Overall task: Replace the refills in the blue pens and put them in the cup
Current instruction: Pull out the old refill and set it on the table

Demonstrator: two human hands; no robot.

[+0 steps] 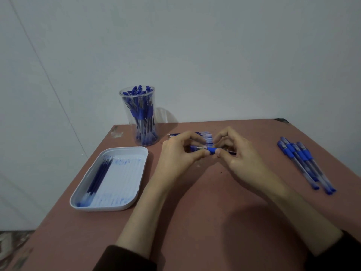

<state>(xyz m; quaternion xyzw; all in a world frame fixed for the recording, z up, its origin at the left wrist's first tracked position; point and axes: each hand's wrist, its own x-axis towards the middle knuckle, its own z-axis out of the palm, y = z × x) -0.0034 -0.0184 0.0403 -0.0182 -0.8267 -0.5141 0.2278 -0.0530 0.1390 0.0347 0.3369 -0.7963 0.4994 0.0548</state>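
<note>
Dark sleeves (pixel 125 259) sit lowest in view, forearms reaching up over the counter (pixel 195 222). Fingers (pixel 203 153) of L hand (pixel 179 151) pinch the pen (pixel 212 150) at its left end; R hand (pixel 238 151) pinches by the blue grip. Both are clenched on it, pen held level just above counter, approx. mid-view. Right behind the hands is a row (pixel 207 136) lying flat, partly hidden – pens or refills, can't tell. Cup (pixel 139 114) stands back-left, packed w/ blue pens. Tray (pixel 125 148) is nearer left, refills (pixel 99 177) along its left side, ink smears inside. Loose pens (pixel 304 163) lie well apart – R side.
</note>
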